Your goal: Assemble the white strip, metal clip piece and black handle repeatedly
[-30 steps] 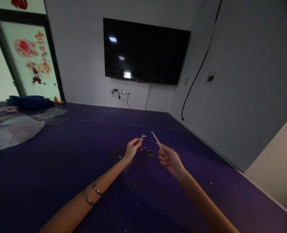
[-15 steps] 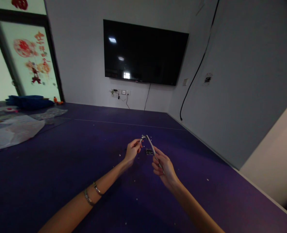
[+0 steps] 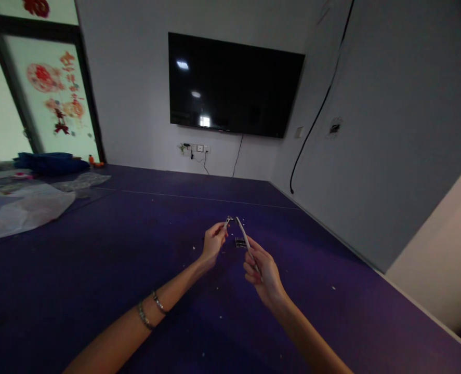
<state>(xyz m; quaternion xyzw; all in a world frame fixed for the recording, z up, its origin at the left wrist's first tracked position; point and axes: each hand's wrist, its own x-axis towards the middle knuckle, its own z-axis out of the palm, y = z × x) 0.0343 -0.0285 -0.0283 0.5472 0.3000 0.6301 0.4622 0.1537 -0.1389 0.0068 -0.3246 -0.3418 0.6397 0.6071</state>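
Pinched in the fingertips of my left hand (image 3: 213, 242) is a small, pale piece with a slot or hole near its tip (image 3: 226, 222). My right hand (image 3: 263, 270) is closed round a long, slim, slightly curved pale strip-like tool (image 3: 241, 231); its exact kind is too small to tell. The upper ends of both things meet or nearly meet above the floor; a dark bit shows between them. Just behind the strip, a small dark rectangular piece with light marks (image 3: 239, 242) lies on the floor, partly covered by it.
Small white bits (image 3: 220, 317) are scattered over the purple floor (image 3: 144, 259). Plastic sheeting (image 3: 31, 213) and a dark blue bundle (image 3: 51, 163) lie at left. A television (image 3: 234, 85) hangs on the wall, and a black cable (image 3: 312, 124) dangles at right.
The view has shifted very slightly. Both hands keep nearly the same place and hold, with the tips of the two pieces still close together.
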